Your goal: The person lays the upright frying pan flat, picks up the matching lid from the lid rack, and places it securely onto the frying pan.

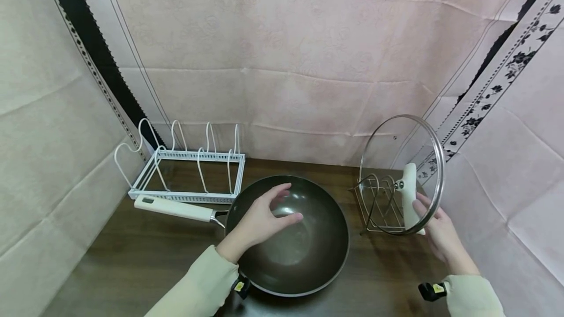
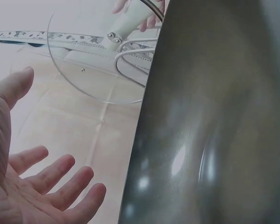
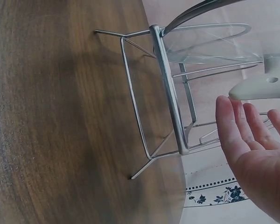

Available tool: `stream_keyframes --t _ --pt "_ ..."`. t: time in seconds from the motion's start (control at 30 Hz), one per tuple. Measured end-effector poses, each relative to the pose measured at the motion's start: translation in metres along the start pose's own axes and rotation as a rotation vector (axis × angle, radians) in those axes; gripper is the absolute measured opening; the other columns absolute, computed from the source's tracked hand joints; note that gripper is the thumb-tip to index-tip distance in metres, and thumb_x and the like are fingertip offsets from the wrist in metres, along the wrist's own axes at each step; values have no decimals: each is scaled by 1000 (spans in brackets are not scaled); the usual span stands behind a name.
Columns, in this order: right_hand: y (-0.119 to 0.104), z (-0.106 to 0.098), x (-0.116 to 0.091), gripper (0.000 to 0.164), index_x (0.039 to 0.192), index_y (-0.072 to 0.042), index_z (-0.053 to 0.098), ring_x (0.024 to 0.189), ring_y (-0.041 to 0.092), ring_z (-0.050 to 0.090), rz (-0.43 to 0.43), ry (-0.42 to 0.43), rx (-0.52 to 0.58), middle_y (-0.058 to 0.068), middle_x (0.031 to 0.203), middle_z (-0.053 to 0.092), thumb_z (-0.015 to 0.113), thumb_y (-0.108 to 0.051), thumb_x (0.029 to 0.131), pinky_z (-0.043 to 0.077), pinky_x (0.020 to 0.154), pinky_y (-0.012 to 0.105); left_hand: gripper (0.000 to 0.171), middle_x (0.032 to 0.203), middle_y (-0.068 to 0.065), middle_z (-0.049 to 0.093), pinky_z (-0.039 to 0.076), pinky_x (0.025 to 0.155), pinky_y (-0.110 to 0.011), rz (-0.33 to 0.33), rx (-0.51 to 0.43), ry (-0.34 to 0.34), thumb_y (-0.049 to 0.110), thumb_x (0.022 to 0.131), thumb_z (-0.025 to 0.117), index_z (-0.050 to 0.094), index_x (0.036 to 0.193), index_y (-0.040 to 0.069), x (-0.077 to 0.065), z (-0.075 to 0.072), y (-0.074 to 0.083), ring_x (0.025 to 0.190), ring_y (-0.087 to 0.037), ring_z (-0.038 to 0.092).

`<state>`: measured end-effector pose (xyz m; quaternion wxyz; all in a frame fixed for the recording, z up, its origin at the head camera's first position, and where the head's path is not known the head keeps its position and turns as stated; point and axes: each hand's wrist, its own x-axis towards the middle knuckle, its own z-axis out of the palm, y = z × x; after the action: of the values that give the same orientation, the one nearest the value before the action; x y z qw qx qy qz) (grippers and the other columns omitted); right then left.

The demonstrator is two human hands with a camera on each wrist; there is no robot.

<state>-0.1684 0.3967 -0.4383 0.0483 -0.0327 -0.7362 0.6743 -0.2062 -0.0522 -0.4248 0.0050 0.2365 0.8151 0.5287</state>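
A dark frying pan (image 1: 304, 243) with a white handle (image 1: 174, 208) sits on the wooden table. Above its inside hovers my left hand (image 1: 260, 219), fingers spread and holding nothing. To the right, a glass lid (image 1: 374, 150) with a metal rim stands on edge in a small wire rack (image 1: 367, 204). Its white handle (image 1: 410, 197) faces right. Beside that handle is my right hand (image 1: 440, 234), partly behind the lid's rim. In the right wrist view its fingers (image 3: 228, 121) are extended, with one fingertip right at the handle's tip (image 3: 238, 91).
A white dish rack (image 1: 189, 194) with upright wire loops stands at the back left, just behind the pan handle. Cloth-covered walls (image 1: 299, 62) enclose the table at the back and both sides. The wire rack stands close to the right wall.
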Motion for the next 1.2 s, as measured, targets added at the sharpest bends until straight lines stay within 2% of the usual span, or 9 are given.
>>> stream_keyframes --t 0.2,0.33,0.5,0.63,0.8,0.9,1.07,1.2 --pt "1 0 3 58 153 -10 26 101 -2 56 4 17 -6 -13 116 51 49 -28 102 46 83 16 84 132 3 55 43 99 -44 24 23 -28 58 74 76 42 144 25 13 11 6 121 -26 52" --pt "0 1 4 59 152 -4 24 96 5 63 -15 0 31 -10 111 58 49 -24 102 50 81 20 88 134 1 53 43 99 -44 11 27 -59 58 73 77 41 145 22 21 16 12 125 -25 49" --pt "-1 2 5 51 147 -4 30 84 22 70 -31 -37 91 2 101 69 48 -21 103 54 76 29 92 135 5 51 45 96 -42 -4 52 -88 65 72 74 39 147 24 31 21 27 125 -20 48" --pt "-1 0 7 51 147 -3 29 85 22 70 -30 -54 68 3 101 70 48 -21 103 55 76 31 88 132 8 52 45 94 -39 1 70 -90 66 72 72 40 145 28 43 29 35 121 -16 49" --pt "-4 -2 10 59 149 2 21 91 20 69 -11 -91 24 0 103 69 46 -25 104 54 80 34 83 128 7 55 46 94 -36 8 19 -66 63 75 72 43 144 28 61 48 39 117 -15 52" --pt "-6 -1 11 59 146 5 24 92 20 69 -2 -109 5 1 103 68 46 -29 104 54 81 35 80 125 6 57 46 94 -35 8 -40 -51 60 77 73 44 142 25 71 62 40 115 -17 54" --pt "-5 0 11 34 131 -7 45 94 24 69 17 -154 57 7 105 69 46 -28 104 53 83 36 71 119 9 59 48 90 -32 -26 -184 -50 51 79 76 48 139 23 83 86 43 112 -18 56" --pt "-2 3 13 25 126 -11 48 97 24 68 17 -178 127 8 111 67 44 -23 104 52 85 39 67 107 9 60 50 82 -28 -79 -277 -43 46 77 79 53 134 23 90 103 47 101 -14 60"
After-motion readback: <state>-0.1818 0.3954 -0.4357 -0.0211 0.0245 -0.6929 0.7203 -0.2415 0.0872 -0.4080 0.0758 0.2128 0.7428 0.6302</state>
